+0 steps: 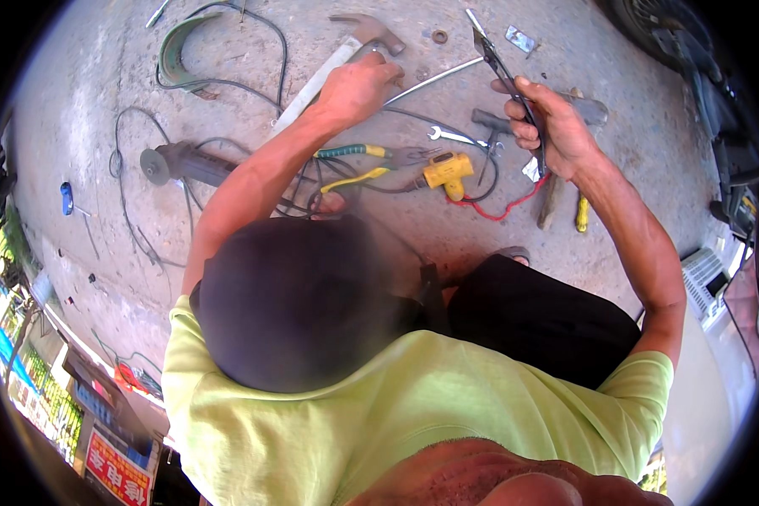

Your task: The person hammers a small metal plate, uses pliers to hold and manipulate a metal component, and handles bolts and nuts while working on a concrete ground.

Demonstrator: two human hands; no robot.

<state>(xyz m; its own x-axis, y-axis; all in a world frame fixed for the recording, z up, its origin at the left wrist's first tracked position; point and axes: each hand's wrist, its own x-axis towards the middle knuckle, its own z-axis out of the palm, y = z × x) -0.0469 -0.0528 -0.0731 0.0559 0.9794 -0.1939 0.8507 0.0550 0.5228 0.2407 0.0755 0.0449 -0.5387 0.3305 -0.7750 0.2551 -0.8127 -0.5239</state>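
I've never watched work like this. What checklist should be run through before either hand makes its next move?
1. Right hand has hold of the slender dark tool: ok, fingers closed around it.
2. Left hand grips the hammer: cannot tell; it overlaps the handle.
3. Hands covered: not ok, both bare.
4. Angle grinder disconnected: cannot tell from this view.
5. Ground tidy: not ok; pliers and a wrench lie scattered.

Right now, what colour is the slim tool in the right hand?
The tool looks black, shown best in the head view.
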